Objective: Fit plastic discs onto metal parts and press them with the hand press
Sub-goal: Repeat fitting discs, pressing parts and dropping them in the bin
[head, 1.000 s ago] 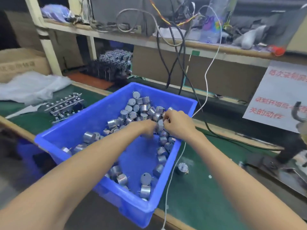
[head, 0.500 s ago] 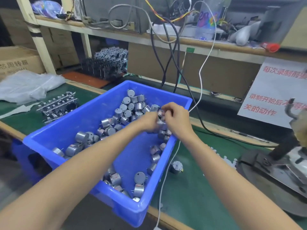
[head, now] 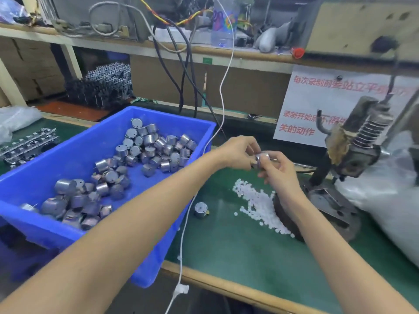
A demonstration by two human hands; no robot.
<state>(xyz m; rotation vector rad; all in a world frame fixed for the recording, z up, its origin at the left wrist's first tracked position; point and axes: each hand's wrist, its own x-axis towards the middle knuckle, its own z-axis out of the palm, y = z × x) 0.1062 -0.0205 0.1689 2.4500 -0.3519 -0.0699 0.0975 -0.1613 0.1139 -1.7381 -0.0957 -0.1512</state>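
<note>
Metal part [head: 262,157] between left hand [head: 238,152] and right hand [head: 281,172]

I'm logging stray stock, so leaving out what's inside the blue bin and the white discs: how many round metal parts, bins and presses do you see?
Blue bin: 1
Round metal parts outside it: 2 (held part, part on mat)
Hand press: 1
Total: 4
</note>
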